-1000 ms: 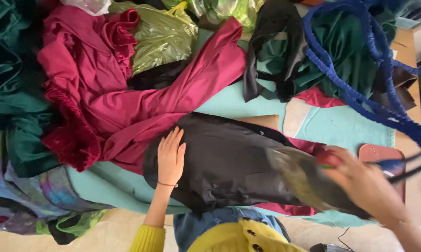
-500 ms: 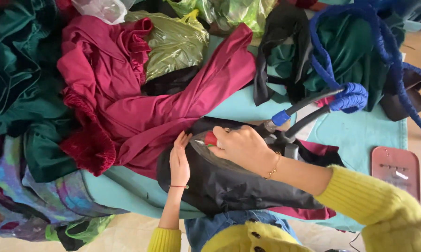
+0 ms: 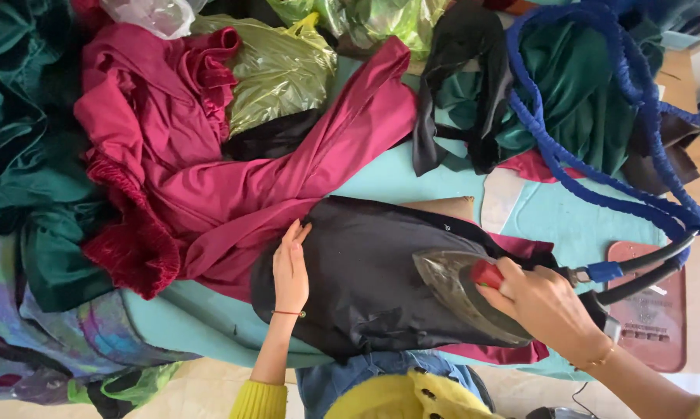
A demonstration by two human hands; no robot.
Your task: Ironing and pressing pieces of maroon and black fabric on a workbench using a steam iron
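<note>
A black cloth lies spread on a teal padded ironing surface. My left hand rests flat on the cloth's left edge, fingers together, pinning it down. My right hand grips the handle of a steam iron that rests on the right part of the black cloth, its metal sole turned toward the camera. A blue braided cord and dark hoses run from the iron up and to the right.
A large crimson garment lies heaped left of the black cloth. Dark green fabrics, green plastic bags and a black garment crowd the far side. A pink iron rest sits at the right.
My right hand has drawn the iron from the cloth's upper left, close to my left hand, across to its right part. My left hand has stayed on the cloth's edge.
</note>
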